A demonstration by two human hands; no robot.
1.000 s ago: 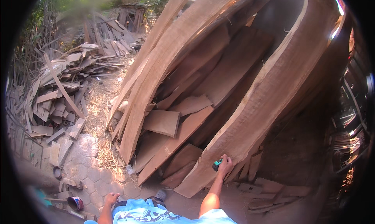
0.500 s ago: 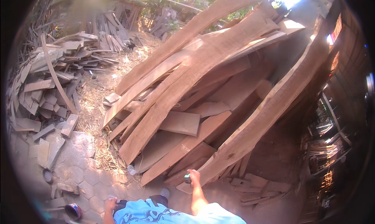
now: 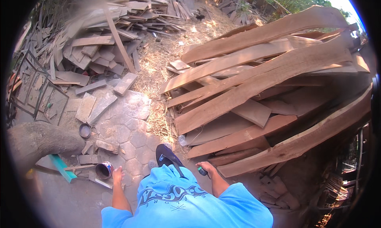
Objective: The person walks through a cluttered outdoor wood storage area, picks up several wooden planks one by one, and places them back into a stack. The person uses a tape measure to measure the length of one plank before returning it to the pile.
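Observation:
My right hand (image 3: 207, 167) is closed around a small black-and-green object (image 3: 202, 171), about the size of a tape measure. Just beyond it lies the near end of a long rough-edged plank (image 3: 274, 150); hand and plank look apart. My left hand (image 3: 118, 174) hangs at my left side with its fingers loosely apart and nothing in them. Beside it in the picture is a round tin (image 3: 104, 170) on the ground, and I see no grip on it. Ahead to the right, long brown boards (image 3: 254, 83) lie stacked at a slant over shorter pieces.
A heap of scrap wood (image 3: 93, 49) fills the far left. A tree trunk (image 3: 43, 140) stands at the left, near a green strip (image 3: 62, 168) and a dark round bowl (image 3: 85, 130). Hexagonal paving (image 3: 127, 148) runs ahead, with straw (image 3: 158, 116) beside the boards. My foot (image 3: 168, 154) is forward.
My view has swung left, so the boards now sit further right and the tree trunk shows. The small object stays in my right hand. My left hand's fingers have loosened.

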